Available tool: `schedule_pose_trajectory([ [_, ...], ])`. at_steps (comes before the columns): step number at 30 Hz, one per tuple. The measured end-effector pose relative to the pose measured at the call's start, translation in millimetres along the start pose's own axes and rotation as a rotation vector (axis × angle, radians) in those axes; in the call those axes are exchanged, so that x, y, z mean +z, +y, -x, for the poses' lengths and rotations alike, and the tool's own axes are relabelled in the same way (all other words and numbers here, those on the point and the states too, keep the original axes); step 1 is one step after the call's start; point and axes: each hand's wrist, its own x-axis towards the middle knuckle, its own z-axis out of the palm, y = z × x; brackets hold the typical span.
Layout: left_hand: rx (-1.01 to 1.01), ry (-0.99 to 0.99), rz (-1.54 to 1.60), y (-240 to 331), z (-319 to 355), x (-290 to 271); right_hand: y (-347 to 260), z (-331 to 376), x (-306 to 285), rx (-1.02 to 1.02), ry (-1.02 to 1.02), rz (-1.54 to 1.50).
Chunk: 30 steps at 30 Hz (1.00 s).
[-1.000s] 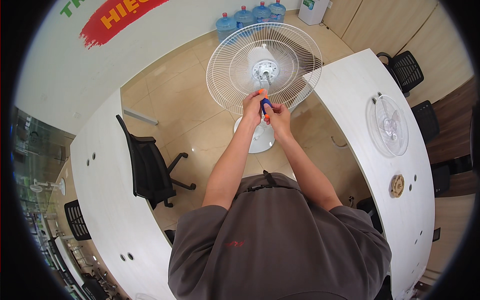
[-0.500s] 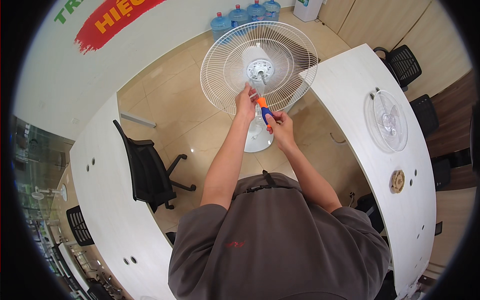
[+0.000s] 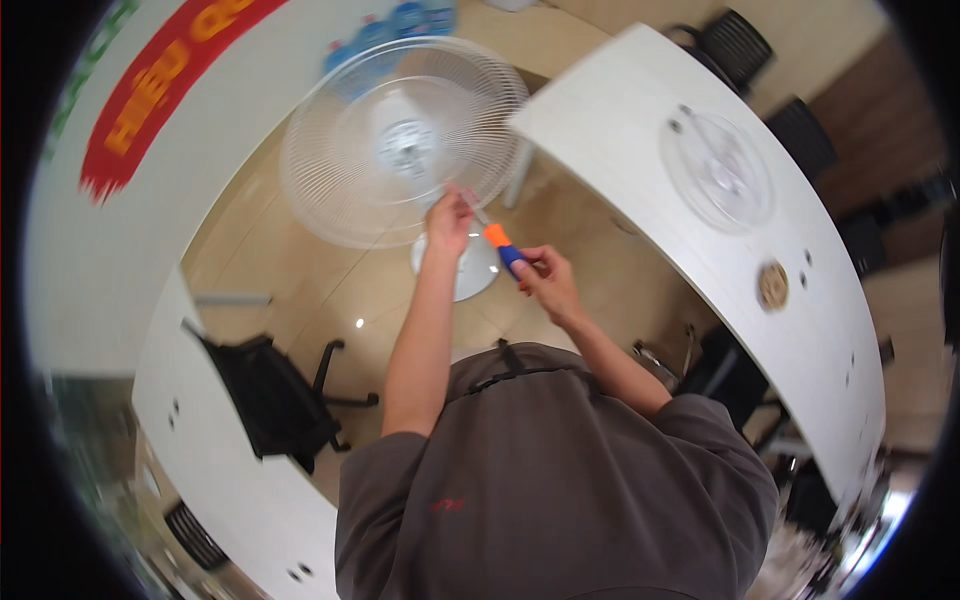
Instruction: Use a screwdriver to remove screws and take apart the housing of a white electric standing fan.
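Right hand (image 3: 545, 280) grips orange-and-blue-handled screwdriver (image 3: 503, 249) below white wire-grille standing fan (image 3: 400, 140); left hand (image 3: 450, 220) pinches its shaft.

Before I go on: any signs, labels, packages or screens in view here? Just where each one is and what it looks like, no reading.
Banner: on the white wall at upper left, a long red strip with a ragged lower end and large yellow letters.
Green lettering: on the same wall, just left of the banner, cut off by the picture's rim.
Water bottles: blue, blurred, on the floor behind the fan guard.
No screens visible.
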Motion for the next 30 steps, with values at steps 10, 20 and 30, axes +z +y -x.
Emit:
schedule_pose_trajectory([
  [10, -0.145, -0.097, -0.668, -166, -3, 100, 31, 58, -139, 0.03, 0.544, -0.171],
  [20, 0.148, -0.464, -1.24, -369, -50, 193, 16, 113, -216, 0.036, 1.031, -0.159],
  [30, 0.138, -0.538, -1.292, -448, -87, 225, -13, 99, -269, 0.163, 1.207, -0.142],
])
